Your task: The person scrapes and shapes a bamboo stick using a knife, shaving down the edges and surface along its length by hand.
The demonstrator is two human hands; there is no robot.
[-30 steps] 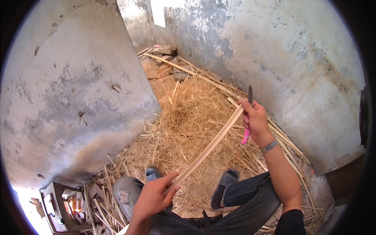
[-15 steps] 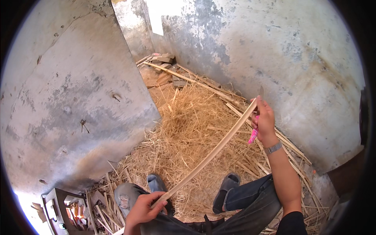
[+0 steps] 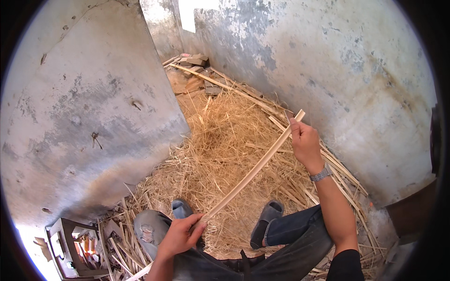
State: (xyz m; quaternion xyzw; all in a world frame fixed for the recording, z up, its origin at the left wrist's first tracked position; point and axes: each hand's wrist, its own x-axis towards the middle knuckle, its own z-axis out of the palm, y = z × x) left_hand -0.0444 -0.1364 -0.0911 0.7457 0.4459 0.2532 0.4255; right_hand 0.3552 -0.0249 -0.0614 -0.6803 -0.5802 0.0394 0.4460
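A long pale strip of bamboo or wood (image 3: 255, 171) slants across the middle, from my lap up to the right. My left hand (image 3: 180, 234) grips it near its lower end, above my left knee. More of the strip seems to come out below that hand. My right hand (image 3: 304, 143) is closed at the far end, around a knife whose blade tip (image 3: 288, 114) pokes out beside the thumb. The blade lies against or just behind the strip; the exact contact is hard to tell. The knife's handle is hidden in the fist.
Shavings (image 3: 220, 126) cover the floor around my slippered feet. Long strips (image 3: 340, 166) lie along the right wall (image 3: 328, 61). Bricks (image 3: 194, 60) are stacked in the far corner. A grey wall panel (image 3: 89, 93) stands left, with a small metal frame (image 3: 70, 248) below.
My right hand has turned and shifted slightly left and down, so the pink knife handle no longer shows. The strip's end now sticks out past the fist. My left hand has risen a little.
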